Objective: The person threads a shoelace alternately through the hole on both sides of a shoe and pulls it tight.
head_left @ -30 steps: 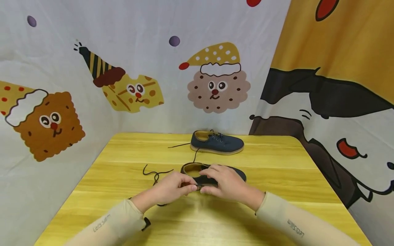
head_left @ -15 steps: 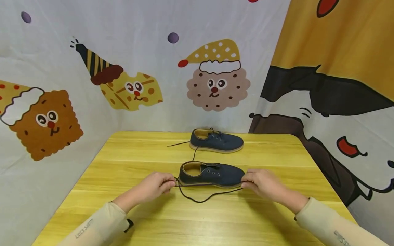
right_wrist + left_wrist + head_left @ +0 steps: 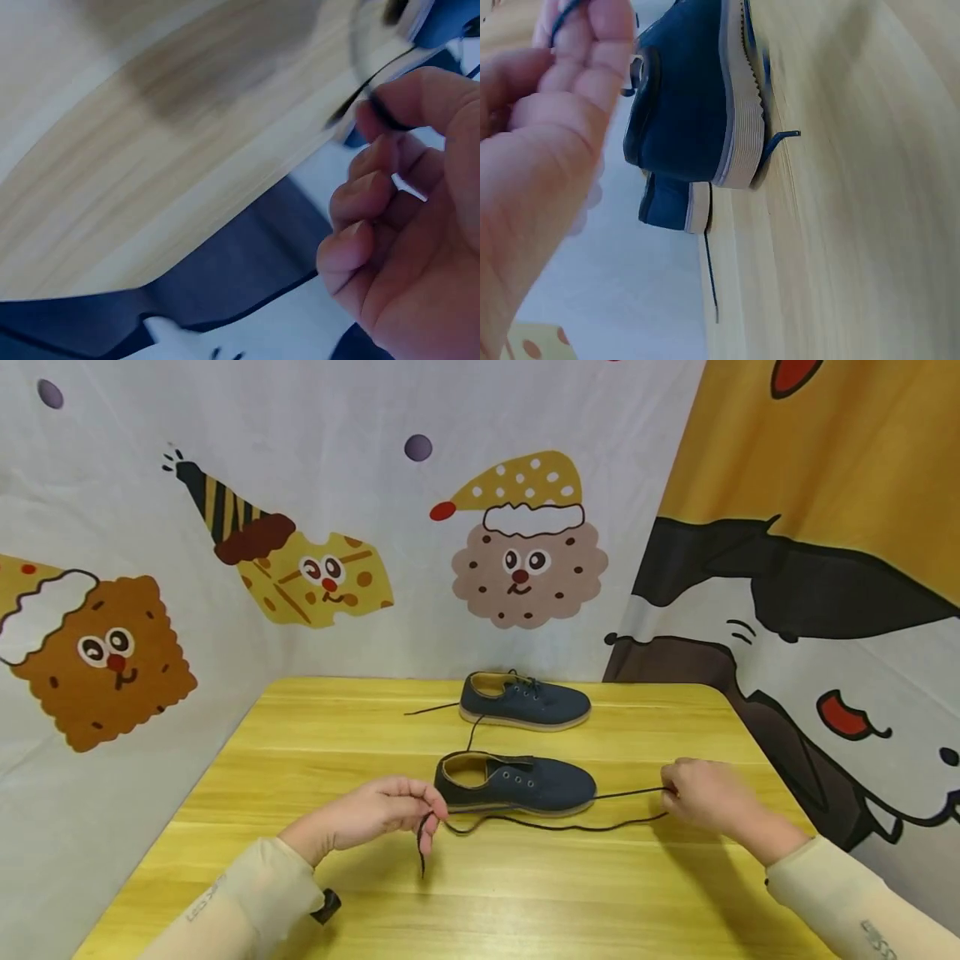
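Observation:
A dark navy lace-up shoe (image 3: 551, 781) lies mid-table, toe to the right, its tongue and bare eyelets showing. My left hand (image 3: 382, 814) is beside its heel, fingers bent, holding a dark shoelace (image 3: 564, 21) whose free end dangles below the fingertips. Right of the toe, my right hand (image 3: 708, 797) pinches the shoelace (image 3: 633, 792) between thumb and index finger. One strand runs straight from that hand along the shoe's near side. Another hangs slack toward my left hand. The remaining right fingers (image 3: 352, 247) are loosely curled.
Behind it stands a matching navy shoe (image 3: 558, 703), its lace threaded through the eyelets. A loose lace (image 3: 431, 709) trails left from its heel, and another strand (image 3: 472, 735) lies between the shoes. The wooden table (image 3: 525, 902) meets a cartoon-print curtain (image 3: 337, 435) at the back.
Both hands were together over the near shoe. They moved apart, the right hand drawing the lace far to the right past the toe, while the left hand's lace end now hangs down.

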### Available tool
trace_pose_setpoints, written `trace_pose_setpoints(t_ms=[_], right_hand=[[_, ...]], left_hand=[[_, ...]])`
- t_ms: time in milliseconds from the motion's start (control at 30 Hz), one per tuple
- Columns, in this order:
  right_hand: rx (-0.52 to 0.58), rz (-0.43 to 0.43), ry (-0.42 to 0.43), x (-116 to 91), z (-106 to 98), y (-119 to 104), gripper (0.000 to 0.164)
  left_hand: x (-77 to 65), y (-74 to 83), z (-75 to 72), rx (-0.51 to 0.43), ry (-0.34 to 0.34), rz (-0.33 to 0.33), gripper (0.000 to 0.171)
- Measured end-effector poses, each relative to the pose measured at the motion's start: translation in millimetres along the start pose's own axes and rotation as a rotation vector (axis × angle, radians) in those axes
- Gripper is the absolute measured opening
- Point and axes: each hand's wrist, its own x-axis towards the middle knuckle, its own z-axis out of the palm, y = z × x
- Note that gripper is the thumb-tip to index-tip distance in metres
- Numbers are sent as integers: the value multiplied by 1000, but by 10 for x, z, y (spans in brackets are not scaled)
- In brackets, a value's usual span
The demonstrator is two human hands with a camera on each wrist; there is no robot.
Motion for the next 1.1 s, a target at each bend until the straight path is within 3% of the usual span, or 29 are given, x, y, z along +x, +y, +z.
trace_pose_setpoints(t_ms=[33, 133, 233, 367, 433, 500, 633, 700, 833, 1000, 1100], right_hand=[[-17, 39, -24, -13, -8, 49, 29], [-19, 127, -99, -45, -34, 160, 27], [-15, 164, -167, -51, -82, 177, 13], [-3, 139, -209, 1, -171, 1, 46], [28, 101, -186, 59, -212, -148, 50], [77, 51, -140, 128, -235, -302, 47], [154, -25, -84, 242, -251, -520, 47], [174, -37, -68, 277, -249, -572, 47], [188, -42, -57, 319, -226, -607, 40], [191, -56, -67, 365, -211, -677, 36], [212, -87, -31, 427, -203, -766, 35]], left_hand=[[-10, 5, -9, -39, 2, 8, 26], [-16, -5, -20, -38, 66, 33, 26], [31, -30, 34, 100, 216, 38, 27], [172, -61, 183, 244, 421, 18, 23], [247, -81, 252, 307, 499, 20, 22], [308, -127, 291, 516, 535, 38, 19], [335, -266, 302, 1148, 490, 70, 12], [312, -322, 293, 1384, 445, 91, 12], [267, -376, 301, 1522, 378, 96, 24], [338, -414, 388, 1647, 265, 274, 25], [409, -473, 439, 1730, 199, 318, 18]])
